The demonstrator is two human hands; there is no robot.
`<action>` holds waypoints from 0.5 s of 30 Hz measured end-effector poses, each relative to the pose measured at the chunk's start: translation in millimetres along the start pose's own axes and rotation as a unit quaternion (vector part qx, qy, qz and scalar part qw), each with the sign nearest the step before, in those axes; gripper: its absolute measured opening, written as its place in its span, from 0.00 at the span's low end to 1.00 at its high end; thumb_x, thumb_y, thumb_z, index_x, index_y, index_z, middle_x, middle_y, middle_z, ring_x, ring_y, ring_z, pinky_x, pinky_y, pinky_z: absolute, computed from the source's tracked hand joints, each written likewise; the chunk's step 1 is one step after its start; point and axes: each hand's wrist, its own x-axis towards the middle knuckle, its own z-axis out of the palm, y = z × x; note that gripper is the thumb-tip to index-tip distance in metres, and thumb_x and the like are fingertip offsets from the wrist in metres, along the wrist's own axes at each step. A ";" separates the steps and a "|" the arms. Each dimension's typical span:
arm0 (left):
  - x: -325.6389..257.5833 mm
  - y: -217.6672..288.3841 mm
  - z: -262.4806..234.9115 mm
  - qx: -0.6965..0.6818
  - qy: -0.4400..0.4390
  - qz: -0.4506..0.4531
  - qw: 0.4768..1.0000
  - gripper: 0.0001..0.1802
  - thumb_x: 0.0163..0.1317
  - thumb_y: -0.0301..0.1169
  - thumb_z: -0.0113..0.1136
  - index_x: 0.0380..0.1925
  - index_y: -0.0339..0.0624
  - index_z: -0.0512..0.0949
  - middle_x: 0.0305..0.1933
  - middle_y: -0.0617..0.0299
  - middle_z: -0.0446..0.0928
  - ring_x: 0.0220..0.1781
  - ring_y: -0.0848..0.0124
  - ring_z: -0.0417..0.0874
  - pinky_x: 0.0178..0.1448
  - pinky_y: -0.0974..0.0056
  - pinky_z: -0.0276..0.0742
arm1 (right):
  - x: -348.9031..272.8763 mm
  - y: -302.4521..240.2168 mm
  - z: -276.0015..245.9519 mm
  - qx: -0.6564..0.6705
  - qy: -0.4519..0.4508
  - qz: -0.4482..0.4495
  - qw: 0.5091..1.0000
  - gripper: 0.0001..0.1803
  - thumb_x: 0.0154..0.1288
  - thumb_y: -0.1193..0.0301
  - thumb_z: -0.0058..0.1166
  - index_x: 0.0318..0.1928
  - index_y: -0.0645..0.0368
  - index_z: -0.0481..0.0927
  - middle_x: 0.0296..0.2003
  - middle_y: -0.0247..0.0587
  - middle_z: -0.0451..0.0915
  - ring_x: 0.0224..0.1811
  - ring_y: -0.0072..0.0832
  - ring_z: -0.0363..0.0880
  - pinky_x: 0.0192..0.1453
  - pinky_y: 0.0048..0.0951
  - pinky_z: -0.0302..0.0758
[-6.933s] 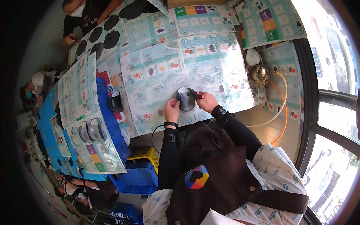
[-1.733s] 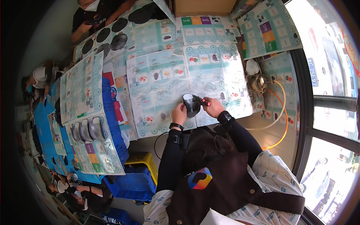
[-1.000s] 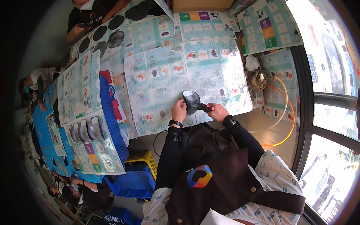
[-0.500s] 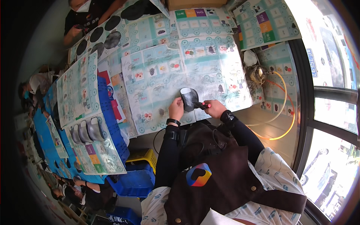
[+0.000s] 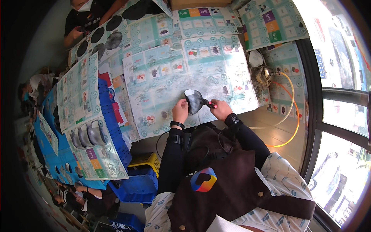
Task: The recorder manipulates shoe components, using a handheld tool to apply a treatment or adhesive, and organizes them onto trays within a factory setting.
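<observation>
Over the near part of the table I have a dark grey, curved, cup-like piece (image 5: 196,101) with a pale patch on its upper edge. My left hand (image 5: 180,111) is closed on the left side of this piece, fingers at its edge. A small black tool with red handle ends (image 5: 211,104), which looks like pliers, meets the right side of the piece. My right hand (image 5: 221,110) is closed round its handles. Where the tool's jaws touch the piece is too small to make out.
Printed sheets smudged with grey cover the table (image 5: 154,100). Several similar grey pieces (image 5: 89,134) rest on a covered blue crate at left. Blue and yellow bins (image 5: 135,185) stand below. A hose (image 5: 290,100) loops at right. Another person (image 5: 87,19) works across the table.
The tool's handles have swung slightly and look closer together. The piece has tilted a little in my left hand. The whole view has shifted slightly.
</observation>
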 end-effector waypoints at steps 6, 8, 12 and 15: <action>-2.5 24.4 1.1 0.018 -0.004 -0.011 1.000 0.18 0.65 0.39 0.67 0.47 0.37 0.82 0.40 0.53 0.87 0.43 0.63 0.88 0.48 0.61 0.82 | 5.8 -4.9 -11.9 0.007 0.034 -0.004 0.999 0.11 0.60 0.69 0.49 0.39 0.61 0.80 0.32 0.63 0.82 0.40 0.62 0.79 0.47 0.57 0.74; -3.3 28.8 0.4 0.012 -0.002 -0.011 1.000 0.18 0.64 0.41 0.68 0.46 0.38 0.82 0.40 0.53 0.87 0.42 0.62 0.88 0.47 0.60 0.82 | 1.8 1.5 -8.6 0.003 0.031 0.007 0.999 0.12 0.60 0.69 0.49 0.39 0.61 0.81 0.32 0.63 0.82 0.40 0.62 0.79 0.47 0.57 0.74; -4.1 29.8 -2.4 0.017 0.000 0.005 1.000 0.19 0.62 0.42 0.70 0.43 0.39 0.82 0.38 0.54 0.86 0.41 0.60 0.88 0.46 0.59 0.81 | -13.0 9.8 4.0 0.002 -0.008 0.023 1.000 0.14 0.60 0.68 0.49 0.42 0.61 0.83 0.35 0.62 0.83 0.42 0.61 0.80 0.49 0.55 0.75; -2.6 30.6 -3.2 0.025 -0.002 0.007 1.000 0.19 0.62 0.43 0.70 0.42 0.39 0.82 0.38 0.54 0.86 0.40 0.59 0.88 0.45 0.58 0.81 | -14.1 12.3 9.6 0.019 -0.043 0.023 0.999 0.15 0.60 0.67 0.51 0.42 0.61 0.84 0.37 0.61 0.83 0.44 0.60 0.81 0.50 0.53 0.76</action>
